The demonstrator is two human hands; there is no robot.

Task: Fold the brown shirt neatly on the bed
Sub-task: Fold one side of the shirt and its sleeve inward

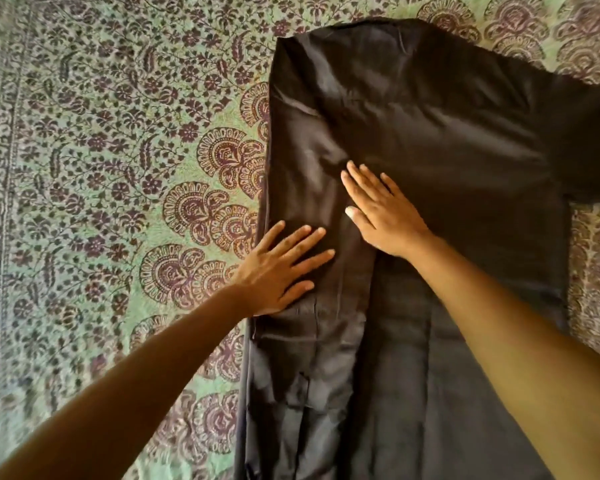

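The dark brown shirt [447,140] lies flat on the bed, running from the upper middle down to the bottom edge of the view. Its left side is folded inward, with the sleeve lying lengthwise down the folded strip. The other sleeve sticks out to the right edge. My left hand [281,268] rests flat with spread fingers on the folded left strip. My right hand [381,213] presses flat on the shirt's middle, just right of the fold, fingers straight and pointing up-left.
The bed is covered by a green bedspread [118,150] with a dark purple floral and paisley print. It shows to the left of the shirt and in a narrow band at the right [596,258].
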